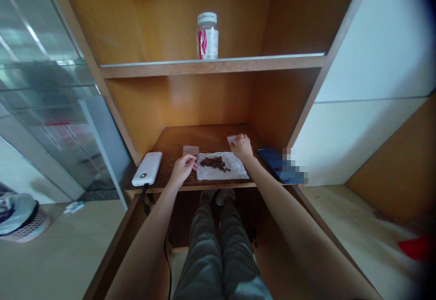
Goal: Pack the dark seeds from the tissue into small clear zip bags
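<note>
A brown wooden surface sits inside a cabinet of smooth, honey-coloured wood. On it lies a crumpled white paper, soft and creased, with a heap of small, dark brown, rounded pieces at its center. The left hand rests just beside the paper's left edge, thumb and fingers pinched together; anything between them is too small to tell. Behind that hand, beyond the paper's left corner, lies a small clear bag. The right hand sits past the paper's far right corner, fingers curled, pinching a small, flat, pale packet. Left of the paper lies a glossy white power bank with a black cable. Right of it lies a dark blue phone, partly blurred. High beyond the paper, a shelf holds a clear jar with a white lid.
</note>
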A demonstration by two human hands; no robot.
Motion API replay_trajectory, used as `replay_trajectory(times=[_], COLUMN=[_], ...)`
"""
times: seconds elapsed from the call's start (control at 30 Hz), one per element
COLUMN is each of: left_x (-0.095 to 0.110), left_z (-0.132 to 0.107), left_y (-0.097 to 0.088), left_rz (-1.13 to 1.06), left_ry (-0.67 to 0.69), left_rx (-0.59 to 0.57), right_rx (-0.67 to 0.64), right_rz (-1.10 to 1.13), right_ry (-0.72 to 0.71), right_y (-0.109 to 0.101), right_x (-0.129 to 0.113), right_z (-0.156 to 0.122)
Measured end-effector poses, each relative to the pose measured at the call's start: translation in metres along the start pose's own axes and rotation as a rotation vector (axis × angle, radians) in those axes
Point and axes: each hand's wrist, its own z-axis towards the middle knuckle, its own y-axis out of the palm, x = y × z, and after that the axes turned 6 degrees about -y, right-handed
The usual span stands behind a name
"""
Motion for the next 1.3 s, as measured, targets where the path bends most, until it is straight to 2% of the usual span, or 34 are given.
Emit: replay_trajectory(times=[0.2, 0.57, 0.8, 0.87, 0.93, 1.0, 1.13, 1.2, 1.3], left_x=[-0.002, -0.002, -0.004, -0.003, -0.002, -0.001, 0.001, 0.001, 0.001], left_z=[0.001, 0.0, 0.001, 0.001, 0.0, -0.001, -0.002, -0.001, -0.001], left_y=[-0.001, 0.0, -0.001, -0.001, -0.001, -0.001, -0.001, -0.001, 0.001], left_rz=[-0.001, -0.02, -0.03, -0.039, -0.042, -0.037, -0.019, -0.03, -0.06], left_ry=[0.018, 0.012, 0.02, 0.013, 0.006, 0.006, 0.012, 0.007, -0.01], left_rx=[-0.019, -0.017, -0.016, -0.017, -0.017, -0.015, -0.007, -0.003, 0.0], right_rx=[-0.112, -0.158, -0.033, 0.067, 0.223, 0.392, 0.508, 0.5, 0.393], right_rz=[-0.05, -0.023, 0.05, 0.082, 0.125, 0.243, 0.781, 1.026, 1.269], right_ry=[0.088, 0.15, 0.136, 0.177, 0.222, 0.235, 0.154, 0.12, 0.086], right_y=[0.019, 0.023, 0.019, 0.012, 0.002, -0.009, -0.022, -0.023, -0.019], right_x=[0.016, 0.026, 0.031, 0.03, 0.025, 0.014, -0.025, -0.048, -0.077], right_z=[0.005, 0.014, 0.016, 0.015, 0.013, 0.01, -0.009, -0.024, -0.053])
